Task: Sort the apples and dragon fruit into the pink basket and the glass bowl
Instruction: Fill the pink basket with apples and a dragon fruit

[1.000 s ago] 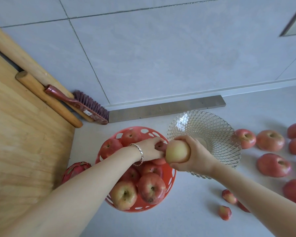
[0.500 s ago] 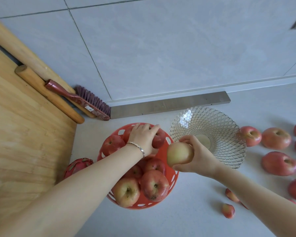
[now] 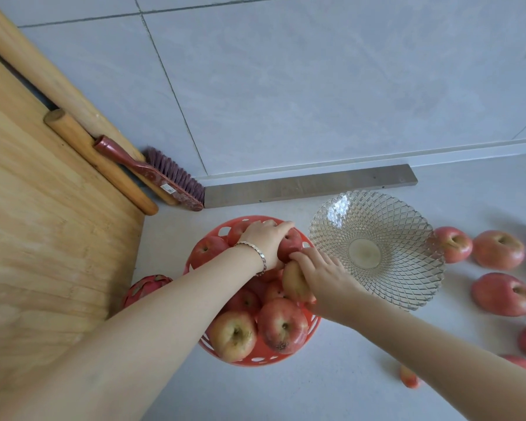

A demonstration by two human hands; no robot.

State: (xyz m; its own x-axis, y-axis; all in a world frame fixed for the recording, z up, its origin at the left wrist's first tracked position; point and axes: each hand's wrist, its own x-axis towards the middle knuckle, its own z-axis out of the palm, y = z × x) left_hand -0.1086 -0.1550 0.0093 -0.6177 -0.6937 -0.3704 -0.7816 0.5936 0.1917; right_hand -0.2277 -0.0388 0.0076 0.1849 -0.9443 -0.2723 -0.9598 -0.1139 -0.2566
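1. The right hand (image 3: 325, 278) has its grip curled round a pale apple (image 3: 295, 282), low over the heaped pink basket (image 3: 255, 358).
2. The left hand (image 3: 266, 241) curls its grip over a red apple (image 3: 290, 244) inside.
3. Set on that heap, the pale apple may roll out against the glass bowl (image 3: 407, 287).

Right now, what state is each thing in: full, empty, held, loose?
pink basket: nearly full of apples.
glass bowl: empty.
left hand: grips red apple in basket.
right hand: holds pale apple at basket.
dragon fruit: loose beside basket, unsorted.
loose apples: lying right of bowl, unsorted.
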